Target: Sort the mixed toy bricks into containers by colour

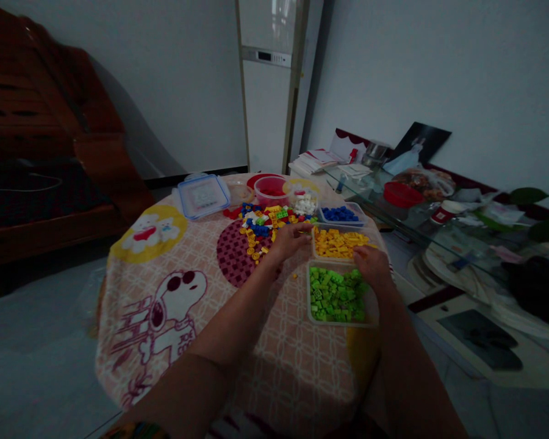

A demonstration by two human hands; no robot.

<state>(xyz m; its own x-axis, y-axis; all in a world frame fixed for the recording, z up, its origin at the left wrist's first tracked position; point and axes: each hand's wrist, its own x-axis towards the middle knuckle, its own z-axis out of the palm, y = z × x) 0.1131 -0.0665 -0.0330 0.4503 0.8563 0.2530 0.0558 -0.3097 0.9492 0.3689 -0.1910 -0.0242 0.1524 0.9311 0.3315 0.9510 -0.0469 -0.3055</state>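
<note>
My left hand (293, 239) is at the left edge of the box of yellow bricks (338, 242), its fingers bent toward the box; what they hold, if anything, is too small to make out. At the right side of that box is my right hand (372, 263), fingers pressed together over the yellow bricks. Nearer to me stands a box of green bricks (336, 296), and behind the yellow one a box of blue bricks (340, 214). A pile of mixed bricks (268, 221) lies left of the boxes, with white bricks (305, 205) behind.
A round tub with red pieces (272, 190) and a blue-rimmed lid (204, 196) lie at the back of the cloth-covered table (283, 353). To the right is a cluttered glass table (407, 222); a wooden bench (91, 152) stands at the left.
</note>
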